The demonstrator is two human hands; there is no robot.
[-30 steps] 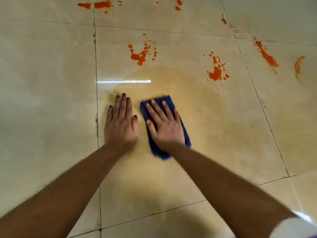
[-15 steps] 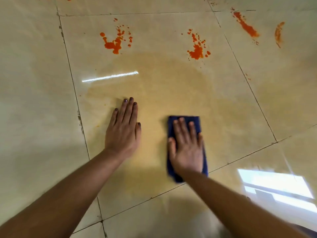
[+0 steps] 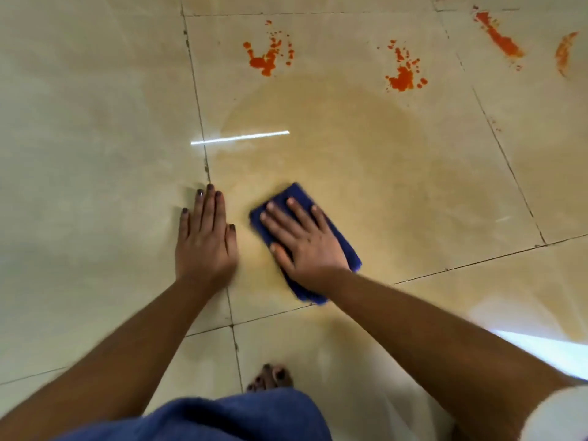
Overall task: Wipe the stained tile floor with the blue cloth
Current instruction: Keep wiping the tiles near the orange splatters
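A folded blue cloth point(image 3: 345, 246) lies flat on the beige tile floor point(image 3: 95, 154). My right hand point(image 3: 305, 243) presses down on it, fingers spread and pointing up-left. My left hand point(image 3: 205, 237) rests flat on the bare tile just left of the cloth, fingers together, holding nothing. Around the cloth spreads a large yellowish smear point(image 3: 350, 148). Beyond it sit orange-red splatters: one point(image 3: 267, 58) far centre, one point(image 3: 402, 76) far right of centre, and streaks point(image 3: 499, 35) at the top right.
My bare foot point(image 3: 270, 378) and blue-clad knee point(image 3: 222, 418) are at the bottom centre. Dark grout lines cross the floor. A bright window reflection point(image 3: 541, 351) lies at the lower right, and a thin light streak point(image 3: 240, 137) above my left hand.
My right hand has slid the cloth back to the left, close to my left hand, and turned it diagonally. The view has tilted down, bringing my knee and foot into sight.
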